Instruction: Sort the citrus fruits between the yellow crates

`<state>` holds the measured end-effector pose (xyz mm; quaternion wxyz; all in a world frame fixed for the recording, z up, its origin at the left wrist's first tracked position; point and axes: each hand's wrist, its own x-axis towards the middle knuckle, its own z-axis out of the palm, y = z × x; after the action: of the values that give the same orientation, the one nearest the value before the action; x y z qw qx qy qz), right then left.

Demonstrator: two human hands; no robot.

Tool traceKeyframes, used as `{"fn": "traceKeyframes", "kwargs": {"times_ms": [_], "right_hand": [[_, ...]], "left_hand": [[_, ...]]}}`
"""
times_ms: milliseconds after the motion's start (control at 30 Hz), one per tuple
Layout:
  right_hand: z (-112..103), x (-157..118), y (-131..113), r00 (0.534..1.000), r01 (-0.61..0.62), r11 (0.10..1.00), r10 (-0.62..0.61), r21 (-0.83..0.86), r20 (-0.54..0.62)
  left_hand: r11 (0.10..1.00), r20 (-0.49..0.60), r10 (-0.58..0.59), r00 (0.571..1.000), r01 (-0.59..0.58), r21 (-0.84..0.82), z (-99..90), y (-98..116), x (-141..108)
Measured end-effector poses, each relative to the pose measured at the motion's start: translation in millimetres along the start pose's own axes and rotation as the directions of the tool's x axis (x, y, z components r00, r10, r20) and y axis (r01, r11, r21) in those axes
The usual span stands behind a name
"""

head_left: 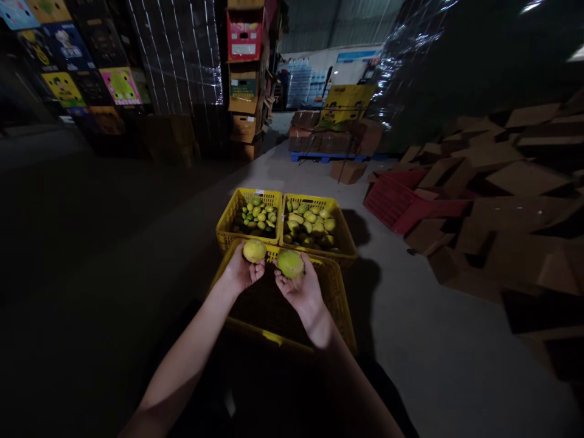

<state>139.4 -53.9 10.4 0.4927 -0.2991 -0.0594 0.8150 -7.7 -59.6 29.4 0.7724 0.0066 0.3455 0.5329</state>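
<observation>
Yellow crates (345, 301), three, stand mid-frame; above the nearest, the left hand (243, 275) grasps one yellow fruit (254, 250), the right hand (305, 291) one greener fruit (291, 264).

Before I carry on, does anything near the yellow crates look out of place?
Yes: on the right, a red plastic crate lies askew among jumbled cardboard boxes. It looks odd because the yellow crates stand upright, grouped together.

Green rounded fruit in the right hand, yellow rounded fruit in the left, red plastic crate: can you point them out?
Green rounded fruit (291, 263), head view, middle of its visible side.
Yellow rounded fruit (254, 250), head view, middle of its visible side.
Red plastic crate (393, 204), head view, on its wall.
</observation>
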Motion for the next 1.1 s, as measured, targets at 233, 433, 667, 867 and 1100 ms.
{"fn": "traceKeyframes", "kwargs": {"times_ms": [233,433,667,867,1100], "right_hand": [[-4.2,5.0,2.2,0.999,0.019,0.999,-0.018,0.034,-0.029],[-3.9,5.0,1.7,0.999,0.010,1.000,-0.009,0.022,-0.042],[1.5,-0.1,0.8,0.998,-0.004,1.000,0.004,-0.003,-0.070],[4.9,-3.3,0.4,0.998,-0.003,1.000,0.002,-0.014,-0.068],[3.4,-1.1,-0.1,0.998,0.005,1.000,-0.006,-0.008,-0.070]], "left_hand": [[1.000,0.005,-0.010,1.000,0.010,-0.021,1.0,-0.1,-0.5],[1.000,0.028,-0.015,0.999,0.015,-0.015,1.1,0.0,-1.9],[0.999,0.042,-0.007,0.999,0.005,0.042,0.9,-0.6,-0.5],[0.998,0.034,-0.007,0.999,0.005,0.058,1.5,-1.1,-0.9],[0.996,0.034,0.002,0.999,-0.005,0.090,1.1,-1.0,-0.4]]}}
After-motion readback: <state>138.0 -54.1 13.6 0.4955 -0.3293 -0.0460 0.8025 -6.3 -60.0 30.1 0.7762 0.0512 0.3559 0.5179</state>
